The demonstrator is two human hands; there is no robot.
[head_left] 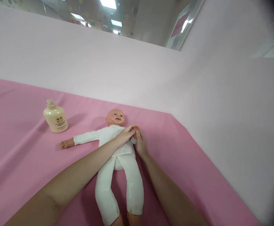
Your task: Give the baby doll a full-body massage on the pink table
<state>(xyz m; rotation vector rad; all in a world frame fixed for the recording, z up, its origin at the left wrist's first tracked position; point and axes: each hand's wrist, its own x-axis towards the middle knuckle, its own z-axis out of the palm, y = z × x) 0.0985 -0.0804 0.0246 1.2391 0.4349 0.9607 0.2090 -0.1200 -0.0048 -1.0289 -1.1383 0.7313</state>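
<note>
A baby doll with a white cloth body lies on its back on a pink sheet. Both my hands are at the doll's hand on the right side of its chest. My left hand reaches across the chest with its fingers closed on that small hand. From the right, my right hand grips the same doll's hand, thumb on top; its other fingers are mostly hidden. The doll's other arm stretches out to the left, apart from my hands.
A cream pump bottle stands upright left of the doll's head. The pink sheet covers the surface up to a white wall, which angles along the right side. Above it is a reflective pane showing ceiling lights.
</note>
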